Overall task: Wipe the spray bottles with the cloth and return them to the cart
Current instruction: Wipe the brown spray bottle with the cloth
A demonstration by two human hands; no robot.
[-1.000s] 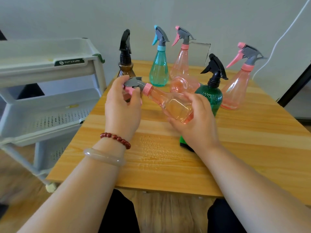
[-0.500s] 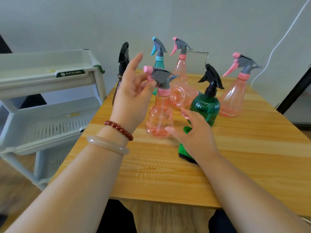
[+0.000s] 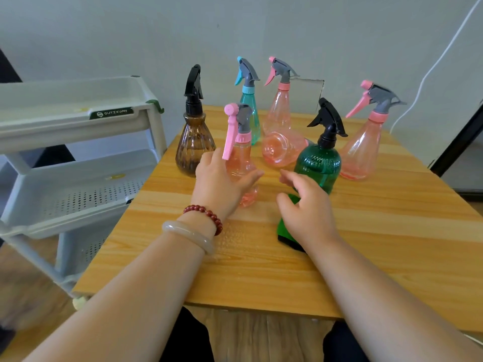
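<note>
Seven spray bottles sit on the wooden tabletop [image 3: 379, 231]. The left hand [image 3: 222, 184] wraps the lower body of a small pink spray bottle [image 3: 241, 158] near the middle of the tabletop, with the thumb on its left side and the fingers curled round its right. This bottle is upright, its long axis vertical and its base on the wood. Its grey head is turned toward the camera, and the pink trigger hangs down in front.

The right hand [image 3: 309, 212] hovers just beside it, fingers apart and loose, holding nothing, above a green cloth [image 3: 283, 228]. Most of the cloth is hidden under the palm, and I cannot tell whether the hand touches it.

Behind stand a brown bottle [image 3: 194, 147], a teal bottle [image 3: 248, 99], a tall pink bottle [image 3: 281, 111], a green bottle [image 3: 317, 165] and a far-right pink bottle [image 3: 363, 150]. A tipped pink bottle [image 3: 281, 147] lies on its side with its base toward the camera; its head is hidden behind the green bottle. The white tiered cart [image 3: 78, 121] stands left of the tabletop, cut off by the frame edge.

A second ago the held bottle lay slanted across both hands with its head to the left. Half a second ago it stood upright with the left hand open up by its head — now that hand is lower, round the body.
</note>
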